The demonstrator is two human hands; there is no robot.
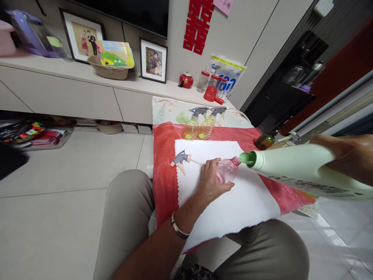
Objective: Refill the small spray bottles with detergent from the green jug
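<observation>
My left hand (212, 179) is wrapped around a pink clear spray bottle (227, 170) without its top, tilted with its neck to the right. In my right hand (346, 153) is a large pale green detergent jug (294, 163), held by its handle and lying nearly level. The jug's green spout (247, 158) is right at the pink bottle's mouth; whether liquid is flowing cannot be made out. A grey and peach spray trigger head (181, 157) lies on the white cloth (241, 210), left of my left hand.
Two yellowish spray bottles (190, 128) with grey triggers stand behind the cloth. A dark amber bottle (264, 141) is at the right edge of the red table cover (164, 155). The cabinet shelf holds lidded jars (203, 82), a red pot (185, 80) and picture frames (153, 61).
</observation>
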